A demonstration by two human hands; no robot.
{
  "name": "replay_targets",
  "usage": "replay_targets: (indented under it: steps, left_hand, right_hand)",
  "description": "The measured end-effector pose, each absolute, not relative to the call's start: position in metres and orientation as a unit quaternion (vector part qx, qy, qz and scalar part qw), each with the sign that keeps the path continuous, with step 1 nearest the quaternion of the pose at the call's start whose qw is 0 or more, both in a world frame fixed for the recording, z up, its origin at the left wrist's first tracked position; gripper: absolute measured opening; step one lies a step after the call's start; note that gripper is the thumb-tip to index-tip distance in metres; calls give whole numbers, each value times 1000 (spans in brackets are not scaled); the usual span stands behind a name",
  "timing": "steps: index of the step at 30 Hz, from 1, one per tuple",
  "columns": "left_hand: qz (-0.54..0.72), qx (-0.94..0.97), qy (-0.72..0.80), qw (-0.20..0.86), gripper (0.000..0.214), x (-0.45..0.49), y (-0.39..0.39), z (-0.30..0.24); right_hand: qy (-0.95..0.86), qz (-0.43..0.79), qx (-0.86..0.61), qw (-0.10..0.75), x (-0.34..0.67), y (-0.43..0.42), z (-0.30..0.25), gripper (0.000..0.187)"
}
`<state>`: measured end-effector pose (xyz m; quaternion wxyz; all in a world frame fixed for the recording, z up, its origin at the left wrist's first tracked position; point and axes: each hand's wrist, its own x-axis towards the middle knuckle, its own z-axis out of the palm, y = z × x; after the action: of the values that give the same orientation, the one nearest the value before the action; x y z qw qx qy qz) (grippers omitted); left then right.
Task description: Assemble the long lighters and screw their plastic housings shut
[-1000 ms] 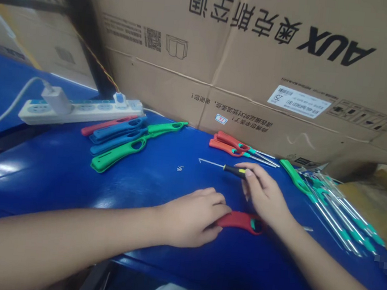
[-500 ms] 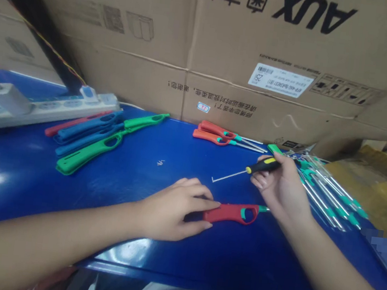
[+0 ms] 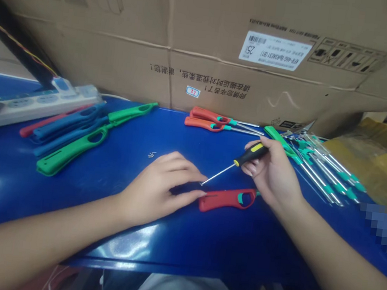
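Note:
My right hand (image 3: 276, 170) is closed around the black and yellow handle of a screwdriver (image 3: 218, 174), its shaft slanting down to the left. At the shaft's tip is a tiny metal bit, too small to make out clearly. My left hand (image 3: 160, 188) has its index finger beside that tip and its thumb by the rear end of a red gas lighter (image 3: 220, 200). Finger and thumb are apart, with nothing visibly held between them. The lighter lies flat on the blue table, trigger end to the right, its nozzle mostly hidden behind my right hand.
Several tiny screws (image 3: 151, 155) lie beyond my left hand. Two orange-red lighters (image 3: 205, 120) rest by the cardboard (image 3: 214, 84). Green, blue and red handle shells (image 3: 70, 149) lie left near a power strip (image 3: 40, 104). Metal lighter rods (image 3: 330, 172) are piled right.
The screwdriver tip has come down and left, close to my left fingertips. My left hand has let go of the red lighter's end, which is now more exposed. The camera view has shifted.

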<state>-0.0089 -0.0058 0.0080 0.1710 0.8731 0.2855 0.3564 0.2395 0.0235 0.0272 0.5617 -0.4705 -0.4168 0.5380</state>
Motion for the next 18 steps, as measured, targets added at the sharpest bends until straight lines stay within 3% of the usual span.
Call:
replay_targets:
  steps: [6, 18]
  left_hand:
    - [336, 886, 292, 130, 10, -13, -6, 9]
    - [377, 873, 272, 151, 8, -9, -3, 6]
  right_hand:
    - [-437, 524, -480, 551, 237, 21, 28, 36]
    - [-394, 551, -454, 579, 235, 21, 30, 35]
